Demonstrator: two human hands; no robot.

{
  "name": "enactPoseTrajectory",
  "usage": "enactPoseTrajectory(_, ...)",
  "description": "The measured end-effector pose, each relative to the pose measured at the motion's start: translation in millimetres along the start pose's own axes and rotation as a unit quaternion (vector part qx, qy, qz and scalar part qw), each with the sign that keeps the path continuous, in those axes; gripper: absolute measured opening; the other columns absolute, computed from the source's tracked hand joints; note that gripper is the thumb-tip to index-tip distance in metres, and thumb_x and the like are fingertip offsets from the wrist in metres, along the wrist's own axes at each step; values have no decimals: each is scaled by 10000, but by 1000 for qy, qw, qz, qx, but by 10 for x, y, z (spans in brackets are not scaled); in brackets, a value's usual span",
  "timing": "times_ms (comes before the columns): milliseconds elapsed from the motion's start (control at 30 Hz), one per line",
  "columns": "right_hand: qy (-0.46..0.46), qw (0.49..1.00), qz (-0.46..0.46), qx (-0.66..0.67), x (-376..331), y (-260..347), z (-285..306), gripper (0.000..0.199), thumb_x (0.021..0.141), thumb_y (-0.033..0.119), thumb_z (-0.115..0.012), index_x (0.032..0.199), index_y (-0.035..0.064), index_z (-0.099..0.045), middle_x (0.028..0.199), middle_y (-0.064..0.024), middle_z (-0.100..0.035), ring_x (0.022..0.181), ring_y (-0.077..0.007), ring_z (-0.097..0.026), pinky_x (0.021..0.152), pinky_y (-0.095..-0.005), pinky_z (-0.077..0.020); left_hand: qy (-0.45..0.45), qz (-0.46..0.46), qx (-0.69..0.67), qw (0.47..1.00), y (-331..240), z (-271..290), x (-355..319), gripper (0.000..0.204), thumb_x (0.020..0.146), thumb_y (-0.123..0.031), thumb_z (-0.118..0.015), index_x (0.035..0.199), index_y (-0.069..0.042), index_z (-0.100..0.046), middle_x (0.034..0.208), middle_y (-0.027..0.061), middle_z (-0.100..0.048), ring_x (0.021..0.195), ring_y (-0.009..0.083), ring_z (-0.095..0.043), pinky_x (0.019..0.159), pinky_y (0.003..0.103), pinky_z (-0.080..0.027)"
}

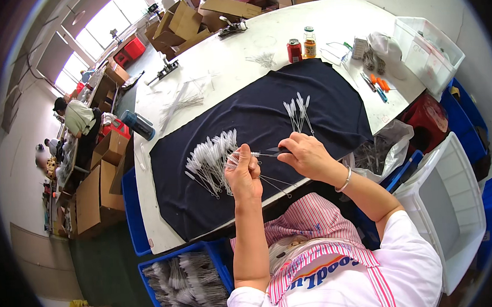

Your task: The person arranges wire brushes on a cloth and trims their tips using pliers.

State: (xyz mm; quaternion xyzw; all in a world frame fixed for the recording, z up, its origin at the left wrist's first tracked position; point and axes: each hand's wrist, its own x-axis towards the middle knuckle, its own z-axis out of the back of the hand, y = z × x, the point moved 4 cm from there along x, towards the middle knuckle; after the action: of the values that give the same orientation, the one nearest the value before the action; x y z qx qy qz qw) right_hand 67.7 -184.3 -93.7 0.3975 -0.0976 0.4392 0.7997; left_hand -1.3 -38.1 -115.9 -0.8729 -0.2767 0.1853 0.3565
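Wire brush [245, 154], long axis level left-right, left hand [243, 175] fingers clamped on bristle end, right hand [307, 155] gripping stem.

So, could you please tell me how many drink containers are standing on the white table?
2: a red can and, right beside it, a bottle of orange liquid, both upright at the far end of the table, beyond the dark cloth. None seem hidden.
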Motion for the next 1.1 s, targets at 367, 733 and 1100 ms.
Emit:
enactPoseTrajectory(367,-17,999,-26,24,58,32,-105,216,805,277,-578,778,68,-624,715,-90,-576,689,-269,-563,602,-371,-428,34,-9,14,999,31,-32,-32,153,784,-102,-664,866,-24,-560,661,-2,-497,503,54,-424,396,156,-278)
enactPoseTrajectory(733,-37,996,-55,59,45,-42,-93,221,801,270,-585,774,55,-628,724,-100,-585,673,-271,-565,592,-368,-438,6,-1,20,1000,51,-47,-55,154,787,-57,-649,918,-26,-573,710,13,-546,572,64,-492,435,159,-325)
enactPoseTrajectory(1100,28,996,-48,71,76,-152,-101,241,816,288,-564,813,55,-627,762,-101,-593,719,-266,-571,620,-362,-442,45,-10,23,999,73,-56,-6,232,821,-30,-591,1049,-7,-560,845,40,-598,681,84,-542,503,166,-382)
